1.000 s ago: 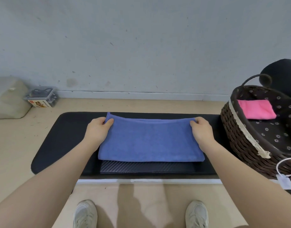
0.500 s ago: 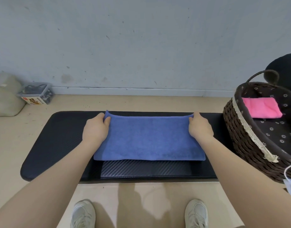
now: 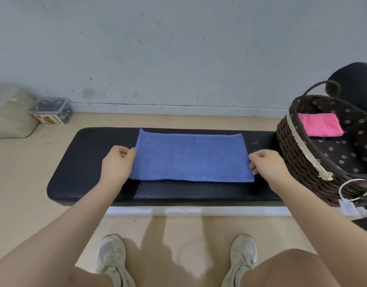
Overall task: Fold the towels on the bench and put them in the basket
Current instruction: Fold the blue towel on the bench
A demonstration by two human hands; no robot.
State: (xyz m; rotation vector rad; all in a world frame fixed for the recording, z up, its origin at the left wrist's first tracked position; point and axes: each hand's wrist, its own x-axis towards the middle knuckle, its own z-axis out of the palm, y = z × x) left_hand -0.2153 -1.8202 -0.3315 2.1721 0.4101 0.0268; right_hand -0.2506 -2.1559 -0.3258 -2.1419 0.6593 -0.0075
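A blue towel (image 3: 190, 156), folded to a flat rectangle, lies on the middle of the black padded bench (image 3: 89, 162). My left hand (image 3: 118, 162) sits at the towel's left edge with fingers curled, pinching that edge. Over at the right edge, near the front corner, my right hand (image 3: 265, 162) pinches the cloth with curled fingers. A brown wicker basket (image 3: 290, 139) with a dark flowered lining stands on the bench's right end. A folded pink towel (image 3: 320, 124) lies inside it.
A grey wall runs behind the bench. On the floor at far left sit a beige bag (image 3: 8, 112) and a clear plastic box (image 3: 51, 110). A black round object (image 3: 356, 79) stands behind the basket. A white cord loop with a tag (image 3: 354, 189) hangs at the basket's front.
Both hands have come back from the towel's far corners to its side edges. The far edge now lies flat on the bench.
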